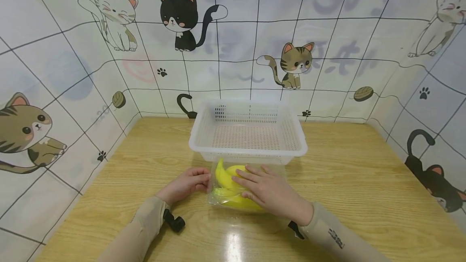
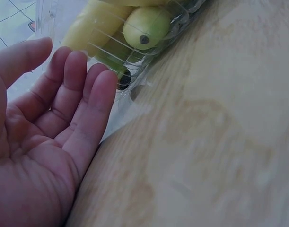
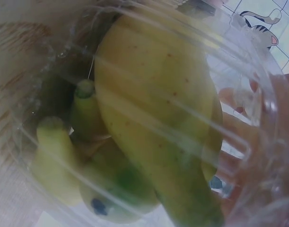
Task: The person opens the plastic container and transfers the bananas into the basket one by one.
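We have a clear plastic box [image 1: 213, 199] of bananas [image 1: 223, 178] just in front of a white perforated basket [image 1: 247, 151]. Our right hand [image 1: 271, 192] lies spread on top, apparently steadying it; our left hand [image 1: 187, 184], fingers relaxed, is at its left end, perhaps as a stop.

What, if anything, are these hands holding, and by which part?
Nothing appears held: the right hand lies spread over the clear container; the left hand is at its left end.
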`<state>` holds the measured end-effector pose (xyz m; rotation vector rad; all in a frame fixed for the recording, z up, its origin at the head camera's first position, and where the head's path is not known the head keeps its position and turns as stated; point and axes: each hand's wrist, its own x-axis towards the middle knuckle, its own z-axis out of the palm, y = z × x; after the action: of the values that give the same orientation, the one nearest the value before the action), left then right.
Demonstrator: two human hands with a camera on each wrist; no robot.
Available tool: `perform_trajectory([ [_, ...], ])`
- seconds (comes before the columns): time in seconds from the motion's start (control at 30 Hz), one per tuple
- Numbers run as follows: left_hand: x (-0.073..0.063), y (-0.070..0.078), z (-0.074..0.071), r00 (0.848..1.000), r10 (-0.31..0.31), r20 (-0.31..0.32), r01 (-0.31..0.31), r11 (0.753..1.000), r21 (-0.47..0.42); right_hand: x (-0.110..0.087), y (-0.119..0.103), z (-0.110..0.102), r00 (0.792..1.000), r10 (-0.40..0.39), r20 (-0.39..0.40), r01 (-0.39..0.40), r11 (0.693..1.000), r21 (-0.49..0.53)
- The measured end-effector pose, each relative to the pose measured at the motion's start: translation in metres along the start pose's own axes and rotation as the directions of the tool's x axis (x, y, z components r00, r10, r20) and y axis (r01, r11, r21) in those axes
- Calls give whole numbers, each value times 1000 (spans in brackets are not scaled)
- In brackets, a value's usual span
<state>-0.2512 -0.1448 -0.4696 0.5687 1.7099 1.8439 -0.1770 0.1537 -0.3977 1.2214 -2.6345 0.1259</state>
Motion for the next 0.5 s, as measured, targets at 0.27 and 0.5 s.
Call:
perform_trajectory([
  [0.27,0,-2,0,1000,-4,-7,4,1000,-4,2,0,1,998,66,15,-67,990,121],
  [0.5,-1,-2,0,1000,-8,-9,8,1000,7,2,1,3,997,74,7,-74,986,147],
])
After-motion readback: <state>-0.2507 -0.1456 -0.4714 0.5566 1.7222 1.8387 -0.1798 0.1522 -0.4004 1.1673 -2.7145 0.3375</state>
